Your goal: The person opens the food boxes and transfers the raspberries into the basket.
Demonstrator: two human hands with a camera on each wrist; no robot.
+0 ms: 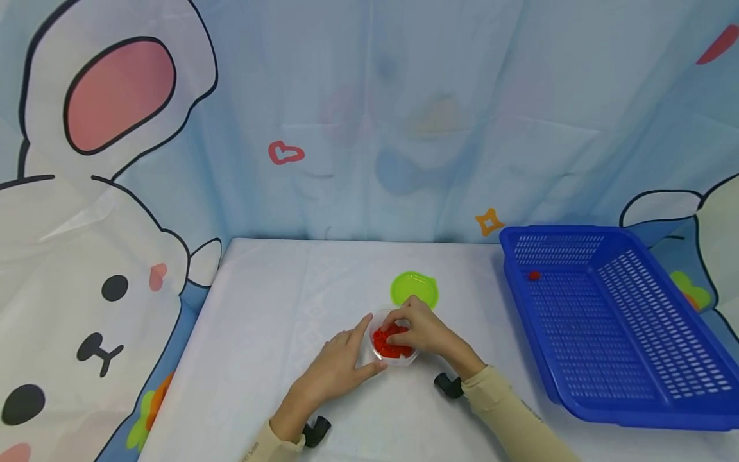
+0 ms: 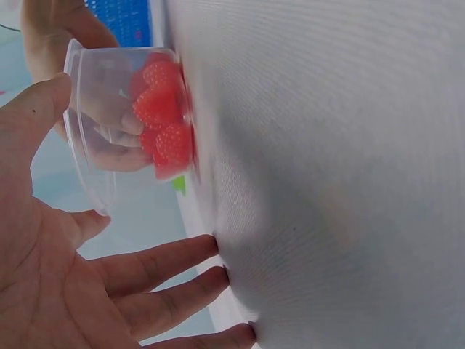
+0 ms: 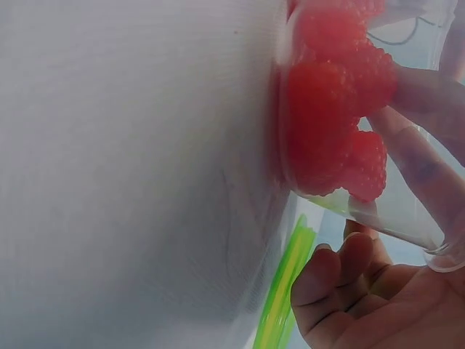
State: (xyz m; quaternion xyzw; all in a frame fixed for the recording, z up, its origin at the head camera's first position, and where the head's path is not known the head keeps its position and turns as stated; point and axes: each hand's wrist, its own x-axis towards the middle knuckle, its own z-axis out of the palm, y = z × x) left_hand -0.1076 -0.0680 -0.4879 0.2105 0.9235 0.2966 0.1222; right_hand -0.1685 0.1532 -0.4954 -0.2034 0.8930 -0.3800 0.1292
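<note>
A clear plastic cup (image 1: 411, 360) stands on the table, with several red raspberries (image 2: 163, 109) in its bottom. My left hand (image 1: 335, 367) is at its left side, thumb and index finger spread and touching the rim, the other fingers stretched out and resting on the tabletop. My right hand (image 1: 424, 328) reaches into the cup from the right. Its thumb and index finger are down among the raspberries (image 3: 323, 116), while the other fingers are bent outside the wall. Whether a berry is pinched cannot be made out. Just behind the cup lies a green lid (image 1: 412, 287).
To the right stands a blue plastic basket (image 1: 612, 340) with perforated walls, and a small red piece (image 1: 534, 275) lies in it. The white table (image 1: 277, 301) ends at a printed curtain (image 1: 346, 83) at the back. Black camera mounts (image 1: 448, 385) sit at both wrists.
</note>
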